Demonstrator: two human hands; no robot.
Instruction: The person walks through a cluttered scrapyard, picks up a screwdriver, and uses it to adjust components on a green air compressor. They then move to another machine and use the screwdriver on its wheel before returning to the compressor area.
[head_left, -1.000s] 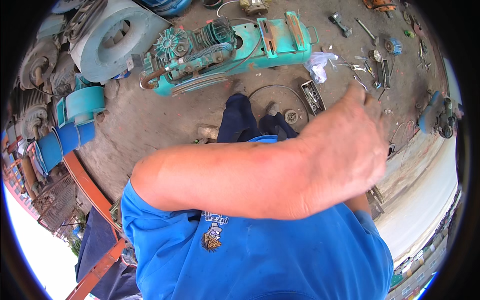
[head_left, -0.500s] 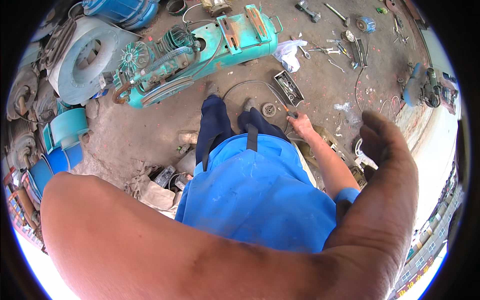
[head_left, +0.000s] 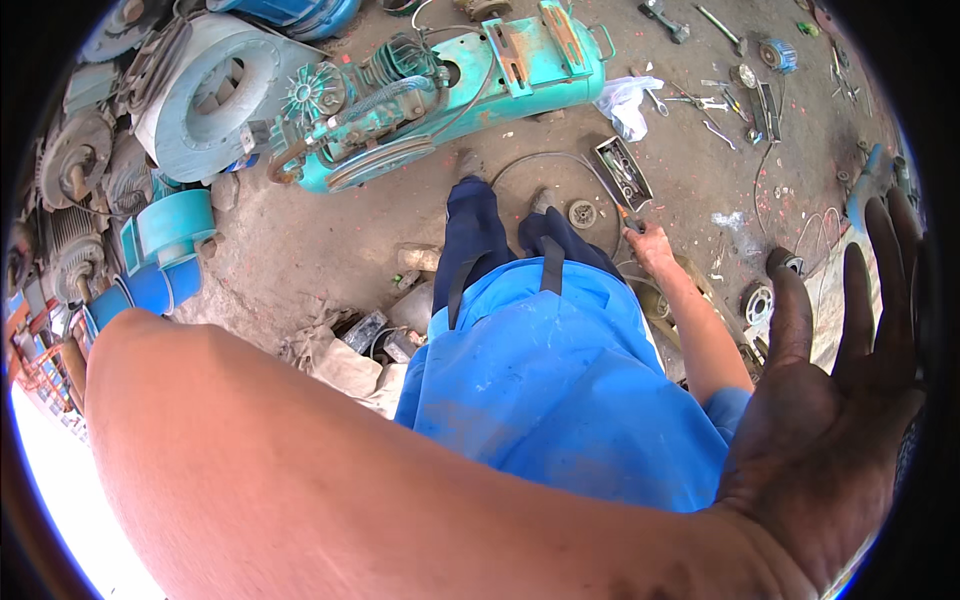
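Note:
My left forearm crosses the lower part of the view, and my left hand (head_left: 825,440), darkened with grime, is raised close at the right edge. Its fingers are spread and nothing shows in it. Lower down, my right hand (head_left: 652,248) is closed round a dark handle (head_left: 631,225) with an orange part, joined to a cable (head_left: 560,154) that loops along the ground. What kind of tool it is I cannot make out. Beside it lie a metal box of tools (head_left: 623,172) and a small round pulley (head_left: 582,213), near my feet.
A green air compressor (head_left: 540,95) stands ahead. A pale blower housing (head_left: 215,100) and motor parts crowd the left. Wrenches (head_left: 715,103), a plastic bag (head_left: 627,105), hammers (head_left: 722,30) and a small blue motor (head_left: 778,55) lie ahead to the right. Rags (head_left: 340,365) lie at lower left.
My left hand has moved right, and its fingers have spread apart. The view has shifted, so the scene sits further right. My right hand still grips the handle.

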